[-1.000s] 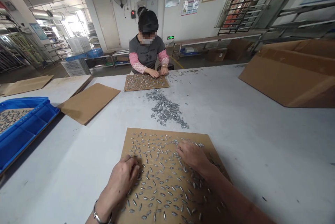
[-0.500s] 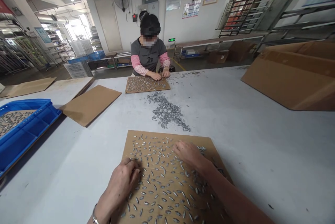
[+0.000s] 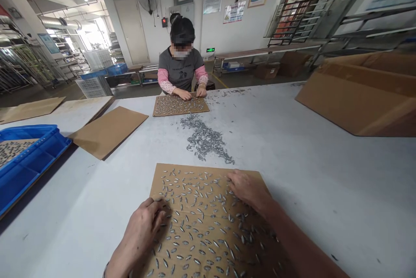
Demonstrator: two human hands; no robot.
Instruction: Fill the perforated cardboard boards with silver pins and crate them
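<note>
A brown cardboard sheet (image 3: 208, 221) lies before me, scattered with many small silvery, spindle-shaped metal pieces (image 3: 201, 252). My left hand (image 3: 141, 228) rests at the sheet's left edge, its fingers curled in and the thumb against them; whatever they hold is hidden. Near the upper right corner, my right hand (image 3: 248, 188) has its bent fingertips pressed together down at the cardboard, and I cannot make out what is between them. Beyond the sheet a loose heap of the same metal pieces (image 3: 206, 139) spreads over the white table (image 3: 286, 156).
Across the table, a co-worker (image 3: 182, 68) has both hands at another piece-covered cardboard sheet (image 3: 180, 107). At left are a bare cardboard sheet (image 3: 110, 130) and a blue crate (image 3: 32, 165) containing more pieces. A large cardboard box (image 3: 354, 100) stands at right.
My right hand has moved right across the sheet, uncovering pieces in the upper middle. The left hand stays curled at the left edge. The view has shifted slightly.
</note>
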